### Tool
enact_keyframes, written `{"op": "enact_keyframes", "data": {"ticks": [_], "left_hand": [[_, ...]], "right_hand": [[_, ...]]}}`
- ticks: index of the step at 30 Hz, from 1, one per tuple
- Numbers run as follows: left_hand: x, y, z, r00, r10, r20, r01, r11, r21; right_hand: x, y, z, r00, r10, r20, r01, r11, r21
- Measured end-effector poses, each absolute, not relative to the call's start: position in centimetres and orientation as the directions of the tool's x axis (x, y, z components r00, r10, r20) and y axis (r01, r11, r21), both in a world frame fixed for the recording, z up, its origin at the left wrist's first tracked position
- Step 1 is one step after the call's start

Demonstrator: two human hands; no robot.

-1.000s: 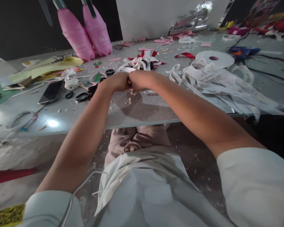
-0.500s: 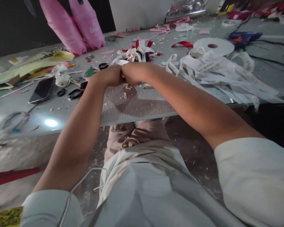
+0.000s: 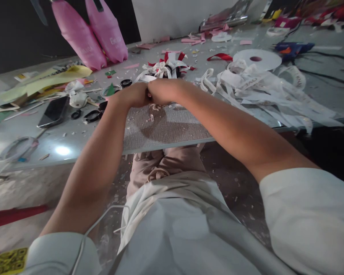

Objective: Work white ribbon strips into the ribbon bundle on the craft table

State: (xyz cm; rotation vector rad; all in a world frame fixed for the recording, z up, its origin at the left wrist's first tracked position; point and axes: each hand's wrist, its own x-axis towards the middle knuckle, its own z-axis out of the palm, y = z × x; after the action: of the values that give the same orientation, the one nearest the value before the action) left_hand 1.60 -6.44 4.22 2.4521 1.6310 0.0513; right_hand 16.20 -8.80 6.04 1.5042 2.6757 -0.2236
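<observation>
My left hand [image 3: 132, 96] and my right hand [image 3: 164, 91] are pressed together, fingers curled, over the far edge of a grey textured mat [image 3: 163, 128] on the table. Whatever they pinch between them is hidden by the knuckles. Small white scraps [image 3: 151, 117] lie on the mat just below the hands. Right behind the hands sits a pile of white and red ribbon pieces [image 3: 165, 68].
A heap of white printed ribbon [image 3: 263, 93] and a white spool disc [image 3: 257, 59] lie to the right, a blue glue gun [image 3: 292, 47] beyond. Left are a phone [image 3: 53, 111], black rings [image 3: 92, 115], a tape roll [image 3: 17, 148], yellow paper [image 3: 43, 80] and pink bags [image 3: 97, 32].
The hands stay clasped in the same place over the mat. The view has shifted slightly, nothing on the table has moved.
</observation>
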Motion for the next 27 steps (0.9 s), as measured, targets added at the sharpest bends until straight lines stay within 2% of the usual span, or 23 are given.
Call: {"op": "enact_keyframes", "data": {"ticks": [5,17,27], "left_hand": [[1.56,-6.63,4.13,0.386,0.921,-0.048,0.915,-0.376,0.145],[1.14,-5.85,3.63,0.419,0.907,-0.050,0.899,-0.406,0.165],[1.64,-6.47,4.09,0.371,0.927,-0.058,0.914,-0.354,0.198]], "right_hand": [[16.24,-9.02,6.15,-0.516,0.847,-0.126,0.856,0.509,-0.087],[16.30,-9.25,6.20,-0.525,0.844,-0.106,0.851,0.519,-0.081],[16.33,-9.09,6.18,-0.524,0.844,-0.116,0.851,0.514,-0.104]]}}
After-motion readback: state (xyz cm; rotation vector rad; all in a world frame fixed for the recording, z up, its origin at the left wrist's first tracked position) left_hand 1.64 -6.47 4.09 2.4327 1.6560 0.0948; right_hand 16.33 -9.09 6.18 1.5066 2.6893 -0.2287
